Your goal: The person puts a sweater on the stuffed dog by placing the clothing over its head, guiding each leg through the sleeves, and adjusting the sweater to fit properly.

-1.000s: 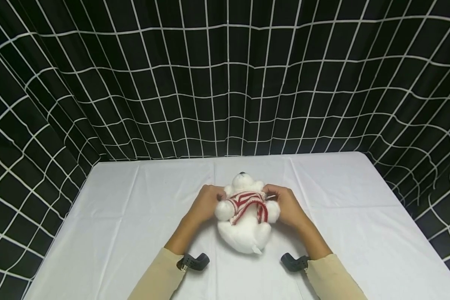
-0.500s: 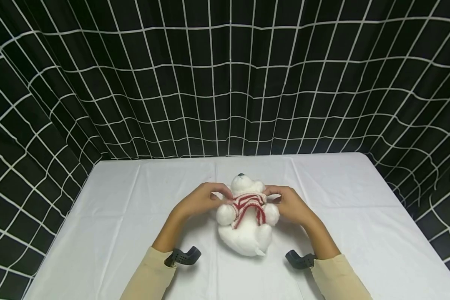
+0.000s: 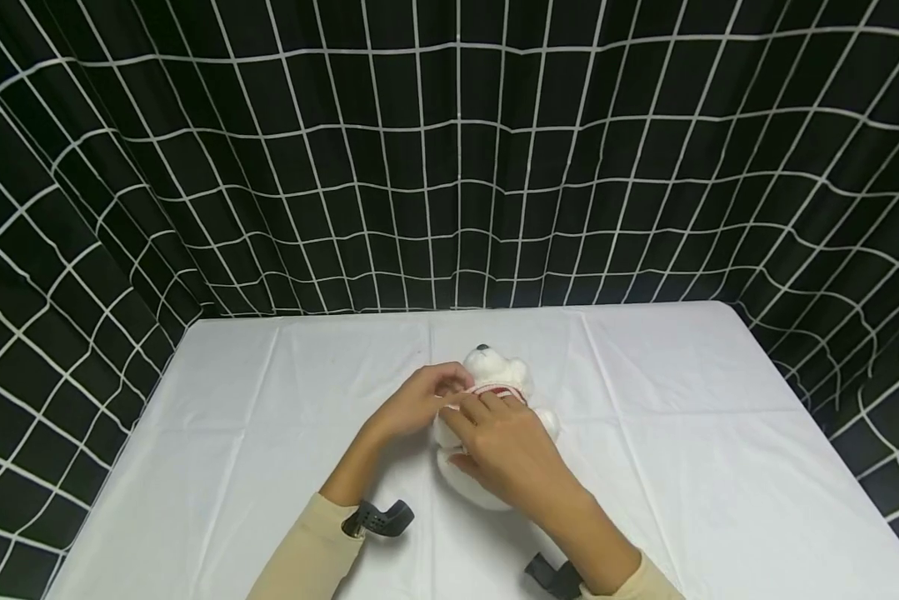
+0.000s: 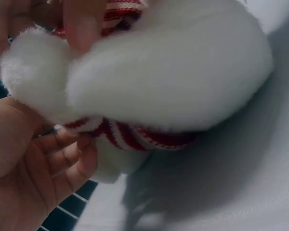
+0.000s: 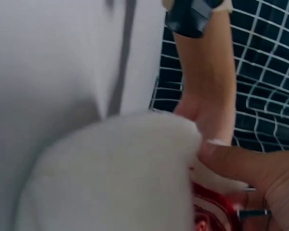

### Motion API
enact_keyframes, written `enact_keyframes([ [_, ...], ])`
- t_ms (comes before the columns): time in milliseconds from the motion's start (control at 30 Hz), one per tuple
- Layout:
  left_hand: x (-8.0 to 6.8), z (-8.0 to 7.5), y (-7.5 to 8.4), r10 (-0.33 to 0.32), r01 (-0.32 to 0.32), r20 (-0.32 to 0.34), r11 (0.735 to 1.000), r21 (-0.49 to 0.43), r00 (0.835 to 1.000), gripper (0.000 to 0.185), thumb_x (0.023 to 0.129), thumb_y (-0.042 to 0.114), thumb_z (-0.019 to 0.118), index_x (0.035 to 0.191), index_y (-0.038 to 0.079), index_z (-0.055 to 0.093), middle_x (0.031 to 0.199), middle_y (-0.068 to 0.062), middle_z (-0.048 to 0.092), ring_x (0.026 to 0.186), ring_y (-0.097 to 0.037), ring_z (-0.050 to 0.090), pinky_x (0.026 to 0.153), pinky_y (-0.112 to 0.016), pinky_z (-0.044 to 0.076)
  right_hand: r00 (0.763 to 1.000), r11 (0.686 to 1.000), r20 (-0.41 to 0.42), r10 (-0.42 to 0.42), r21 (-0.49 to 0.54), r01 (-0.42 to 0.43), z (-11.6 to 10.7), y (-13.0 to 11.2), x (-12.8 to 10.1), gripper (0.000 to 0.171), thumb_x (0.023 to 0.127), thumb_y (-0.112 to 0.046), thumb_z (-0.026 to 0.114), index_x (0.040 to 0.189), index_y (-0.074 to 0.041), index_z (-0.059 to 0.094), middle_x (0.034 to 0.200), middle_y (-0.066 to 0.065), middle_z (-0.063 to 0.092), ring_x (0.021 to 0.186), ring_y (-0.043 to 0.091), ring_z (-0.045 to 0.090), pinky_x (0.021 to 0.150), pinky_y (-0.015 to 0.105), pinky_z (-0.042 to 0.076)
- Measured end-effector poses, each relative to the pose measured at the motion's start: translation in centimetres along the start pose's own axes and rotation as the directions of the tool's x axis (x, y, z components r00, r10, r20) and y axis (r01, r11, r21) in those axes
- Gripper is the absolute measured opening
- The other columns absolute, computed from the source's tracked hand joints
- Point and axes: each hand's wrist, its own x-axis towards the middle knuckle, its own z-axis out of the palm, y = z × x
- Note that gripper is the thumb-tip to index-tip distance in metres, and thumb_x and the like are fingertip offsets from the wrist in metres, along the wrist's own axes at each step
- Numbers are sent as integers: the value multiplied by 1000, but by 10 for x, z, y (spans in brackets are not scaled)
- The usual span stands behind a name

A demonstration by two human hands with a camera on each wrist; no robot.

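Right hand [image 3: 505,454] has crossed over front of toy bear [image 3: 494,367] since half second ago; left hand [image 3: 412,404] stays beside. So both hands seem busy at same side of striped sweater [image 4: 135,137]. Toy bear lies on table [image 3: 681,375], nose to far edge. Head view hides much; left wrist view shows left fingers bent against sweater. Right thumb touches fur. Whether they pinch, I cannot tell.
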Motion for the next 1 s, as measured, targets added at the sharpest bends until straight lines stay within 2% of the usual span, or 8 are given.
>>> enact_keyframes([
  [67, 1, 3, 0, -9, 9, -4, 1000, -14, 1000, 15, 94, 2, 60, 108, 2, 66, 96, -7, 69, 89, -14, 64, 85, -31, 51, 999, 992, 33, 7, -127, -3, 7, -8, 1, 54, 71, -35, 91, 111, -9, 65, 101, 5, 67, 89, 26, 65, 74, 39, 53],
  [167, 1, 5, 1, -9, 9, -22, 1000, -5, 1000, 15, 94, 2, 60, 107, 3, 66, 95, -6, 69, 87, -13, 63, 83, -30, 51, 999, 981, 24, 29, -191, -24, 14, -13, 1, 50, 70, -31, 91, 105, -7, 65, 101, 8, 69, 89, 27, 65, 71, 39, 53],
  [333, 0, 5, 3, 5, -1, -103, 999, 39, 995, 7, 98, 13, 67, 103, 9, 66, 88, -2, 68, 77, -13, 62, 74, -27, 49, 998, 977, -12, -60, -207, 57, 17, -13, 2, 40, 67, -30, 88, 92, -9, 67, 92, 8, 70, 91, 25, 66, 70, 36, 51],
  [467, 1, 4, 0, 25, -15, -167, 998, 62, 986, 9, 96, 18, 70, 101, 10, 67, 85, -1, 67, 70, -11, 59, 69, -27, 48, 998, 983, -29, -59, -178, 53, 17, -13, 3, 37, 68, -28, 88, 90, -9, 65, 88, 7, 69, 88, 26, 65, 72, 37, 50],
  [633, -4, 2, 4, 16, 7, -243, 996, 92, 970, 14, 91, 16, 77, 98, 15, 66, 83, 2, 61, 69, -8, 58, 68, -26, 48, 999, 999, -7, 39, 8, -39, 12, -9, 3, 42, 72, -15, 88, 109, -10, 68, 103, 5, 71, 98, 25, 66, 83, 38, 54],
  [800, -17, 2, 13, -12, 28, -245, 998, 62, 969, 14, 92, 15, 76, 100, 15, 64, 88, 1, 61, 60, -6, 56, 62, -23, 46, 988, 956, -87, 124, 276, -96, 0, 1, -3, 44, 74, -11, 89, 114, -14, 71, 99, -3, 71, 91, 14, 64, 74, 29, 54],
  [867, -23, 1, 17, -33, 42, -250, 999, 34, 968, 11, 95, 16, 72, 102, 15, 64, 93, 2, 64, 58, -6, 58, 60, -22, 46, 973, 936, -161, 168, 336, -106, -5, 7, -9, 36, 77, -10, 86, 110, -12, 72, 90, -4, 69, 82, 12, 62, 66, 25, 51],
  [1000, -36, -2, 26, -90, 85, -273, 996, -31, 958, 8, 98, 23, 68, 102, 16, 64, 94, -1, 72, 59, -6, 63, 61, -24, 46, 917, 912, -265, 297, 363, -190, -12, 22, -28, 22, 79, -12, 84, 98, -8, 72, 93, -1, 68, 84, 17, 62, 69, 28, 50],
])
